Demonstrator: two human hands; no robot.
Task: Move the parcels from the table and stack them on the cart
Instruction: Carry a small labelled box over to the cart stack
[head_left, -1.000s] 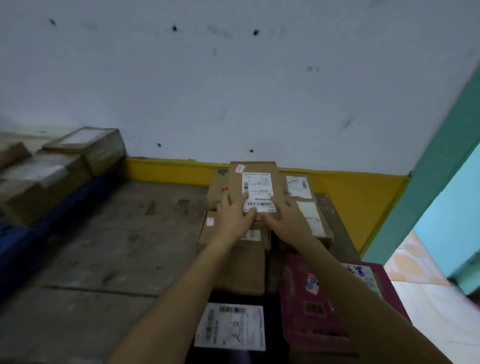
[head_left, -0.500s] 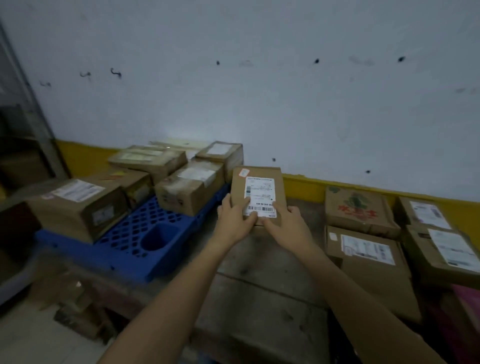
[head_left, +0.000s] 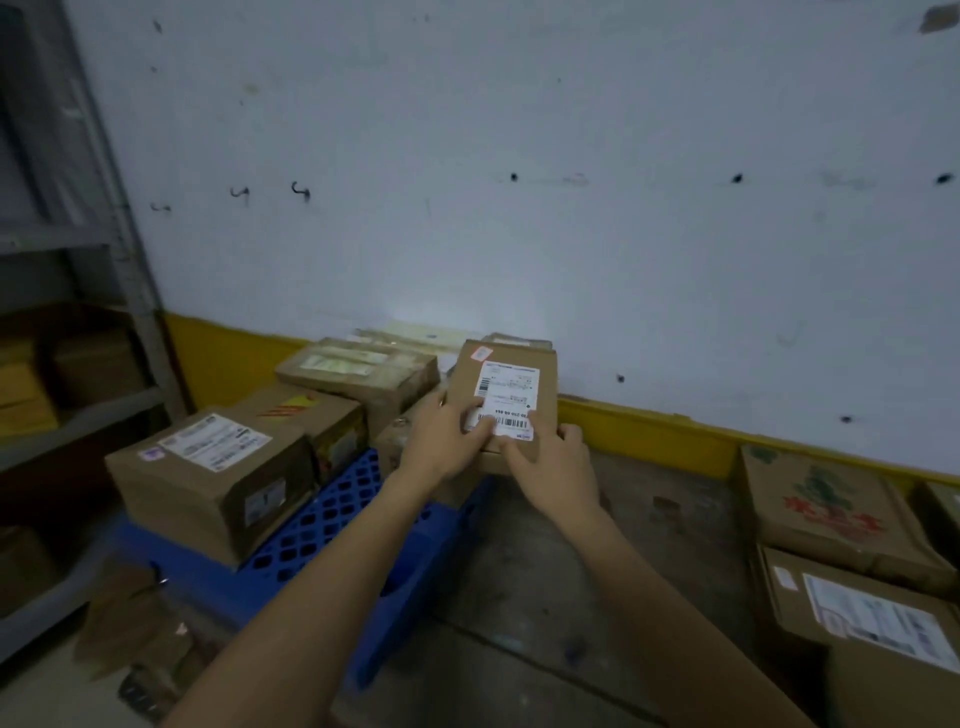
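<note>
Both hands, left hand (head_left: 447, 441) and right hand (head_left: 558, 467), grip the small parcel (head_left: 506, 395). It has travelled from the table (head_left: 623, 545) stack and now hangs over the blue cart (head_left: 332, 525), above the boxes (head_left: 218, 478) left of the hands. Placement appears imminent.

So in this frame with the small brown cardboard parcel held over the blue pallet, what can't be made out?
Head view only:
- Small brown cardboard parcel: label text too small; underside hidden, so whether it rests on anything is unclear.
- Left hand and right hand: palms hidden behind their backs.
- Blue plastic pallet: mostly covered by boxes and forearms.
- Brown box with red print: print blurred.
</note>
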